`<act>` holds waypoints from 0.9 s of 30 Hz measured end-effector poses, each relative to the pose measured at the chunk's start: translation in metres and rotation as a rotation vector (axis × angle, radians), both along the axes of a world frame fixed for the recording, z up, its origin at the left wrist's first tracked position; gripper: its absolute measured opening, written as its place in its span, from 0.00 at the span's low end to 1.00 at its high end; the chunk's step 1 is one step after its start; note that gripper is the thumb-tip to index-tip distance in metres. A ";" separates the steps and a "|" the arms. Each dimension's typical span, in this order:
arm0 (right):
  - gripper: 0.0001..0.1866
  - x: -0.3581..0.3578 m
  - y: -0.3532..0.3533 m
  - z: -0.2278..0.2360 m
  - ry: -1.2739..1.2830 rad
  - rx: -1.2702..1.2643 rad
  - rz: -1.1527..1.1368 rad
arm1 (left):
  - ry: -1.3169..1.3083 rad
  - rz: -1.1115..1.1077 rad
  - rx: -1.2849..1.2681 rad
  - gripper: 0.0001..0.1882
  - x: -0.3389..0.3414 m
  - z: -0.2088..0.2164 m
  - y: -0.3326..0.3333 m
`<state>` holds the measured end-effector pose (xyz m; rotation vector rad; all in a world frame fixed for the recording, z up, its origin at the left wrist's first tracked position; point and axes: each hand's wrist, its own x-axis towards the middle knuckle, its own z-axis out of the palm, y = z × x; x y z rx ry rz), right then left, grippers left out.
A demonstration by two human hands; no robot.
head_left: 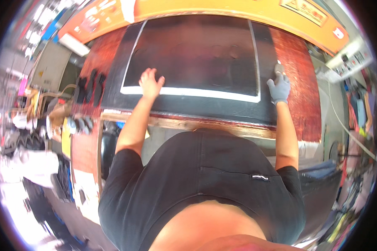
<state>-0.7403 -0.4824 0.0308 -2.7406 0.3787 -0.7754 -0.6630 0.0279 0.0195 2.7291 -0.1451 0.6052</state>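
Observation:
My left hand [151,83] is bare and lies with its fingers spread at the lower left of a dark sheet [192,62], over the white strip [205,94] along its near edge. Nothing shows in its grip. My right hand [279,90] wears a grey glove and is at the right side of the black mat [268,50] under the sheet. Its thumb points to the left, and its fingers close on a small grey-brown rounded piece [279,67] with a pale tip. How far that piece reaches under the fingers is hidden.
Red worn boards [297,79] flank the mat. Several black sole-shaped pieces [89,88] lie on the left. A large orange machine beam [222,7] spans the far side. A control box [351,60] stands at the far right, with a cable [339,119] hanging nearby.

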 end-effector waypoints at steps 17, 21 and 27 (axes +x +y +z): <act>0.19 0.043 0.309 0.027 0.081 0.073 1.139 | 0.644 0.598 -0.193 0.44 0.039 0.061 0.101; 0.20 0.061 0.389 0.014 0.159 0.205 1.259 | 0.639 0.591 -0.285 0.36 0.052 0.043 0.116; 0.23 0.080 0.465 0.003 0.206 0.254 1.198 | 0.666 0.280 -0.495 0.14 0.055 0.029 0.130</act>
